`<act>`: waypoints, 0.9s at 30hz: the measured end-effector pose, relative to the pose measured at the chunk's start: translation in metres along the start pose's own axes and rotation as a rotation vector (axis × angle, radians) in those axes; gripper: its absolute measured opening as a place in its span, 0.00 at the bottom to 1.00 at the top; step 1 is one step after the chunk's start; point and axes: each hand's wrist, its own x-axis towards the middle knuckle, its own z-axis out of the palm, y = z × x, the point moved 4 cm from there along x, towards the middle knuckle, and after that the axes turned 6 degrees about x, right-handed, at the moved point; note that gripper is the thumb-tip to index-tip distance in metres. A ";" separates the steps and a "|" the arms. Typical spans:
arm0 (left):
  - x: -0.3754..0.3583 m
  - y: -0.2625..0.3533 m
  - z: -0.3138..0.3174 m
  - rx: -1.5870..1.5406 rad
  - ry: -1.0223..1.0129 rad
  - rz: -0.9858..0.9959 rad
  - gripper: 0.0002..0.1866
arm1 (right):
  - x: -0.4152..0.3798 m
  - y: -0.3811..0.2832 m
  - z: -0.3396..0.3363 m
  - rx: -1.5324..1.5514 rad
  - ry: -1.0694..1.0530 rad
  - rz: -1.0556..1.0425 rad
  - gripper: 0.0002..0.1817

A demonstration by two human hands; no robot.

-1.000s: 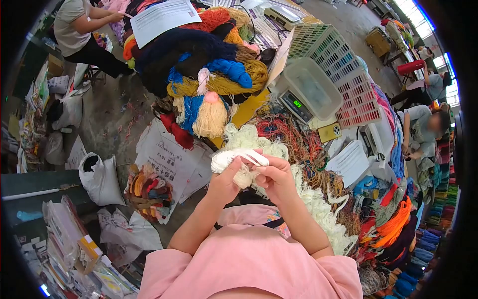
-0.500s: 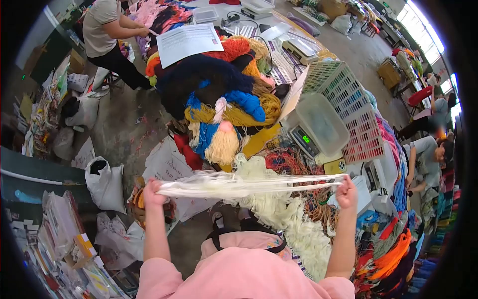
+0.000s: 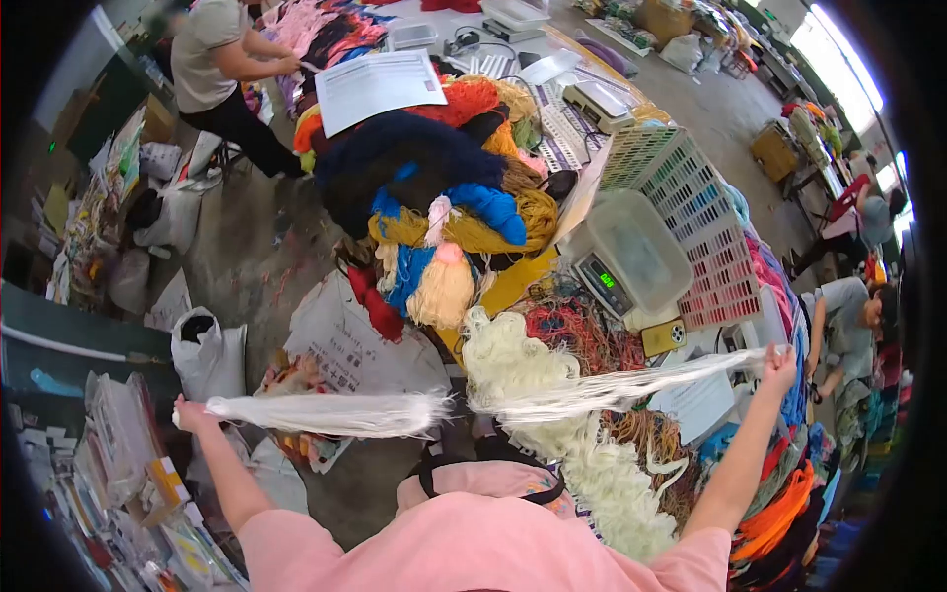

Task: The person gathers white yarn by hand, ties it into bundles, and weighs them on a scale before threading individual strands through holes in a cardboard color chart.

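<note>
My left hand [image 3: 191, 415] is closed on the outer end of a thick bundle of white yarn [image 3: 330, 414]. That bundle stretches sideways over the floor, its loose ends in front of my body. Out to the right, my right hand [image 3: 779, 367] grips a thinner, more spread bundle of white yarn [image 3: 641, 388], held nearly level above the table. A gap shows between the inner ends of the two bundles. Below the right bundle lies a long heap of cream-white yarn [image 3: 518, 357], running along the table edge toward me.
Beyond the heap are a scale [image 3: 603, 281] carrying a clear plastic tub [image 3: 636, 247], a plastic basket [image 3: 681, 217], a phone [image 3: 664, 338] and coloured yarn hanks [image 3: 409, 163]. A white sack [image 3: 207, 355] stands at left. Co-workers [image 3: 222, 69] are at far left and right.
My hands have moved far apart, the left one outward and toward me, the right one outward. The white yarn stretched between them is now two separate bundles, one in each hand.
</note>
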 end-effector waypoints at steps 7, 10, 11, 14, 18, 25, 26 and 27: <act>0.015 -0.105 -0.059 0.086 -0.387 -0.461 0.06 | -0.155 0.077 0.096 -0.768 -0.672 0.443 0.04; -0.127 -0.111 -0.012 0.276 -0.525 -0.724 0.08 | -0.180 0.047 0.166 -0.614 -0.722 0.277 0.07; -0.183 -0.088 0.008 0.260 -0.613 -0.836 0.07 | -0.163 0.036 0.181 -0.562 -0.780 0.241 0.08; -0.204 -0.123 0.001 0.269 -0.735 -0.956 0.07 | -0.090 0.015 0.200 -0.519 -0.777 0.278 0.08; -0.231 -0.118 -0.011 0.365 -0.605 -0.978 0.06 | 0.015 -0.029 0.199 -0.437 -0.508 -0.012 0.07; -0.273 -0.125 -0.002 0.446 -0.821 -1.070 0.08 | -0.067 0.119 0.206 -1.310 -0.871 -0.284 0.12; -0.289 -0.121 0.009 0.450 -0.889 -1.087 0.08 | -0.074 0.149 0.192 -1.276 -0.929 -0.338 0.12; -0.307 -0.113 0.021 0.406 -0.896 -1.169 0.08 | -0.078 0.179 0.176 -1.422 -0.968 -0.570 0.11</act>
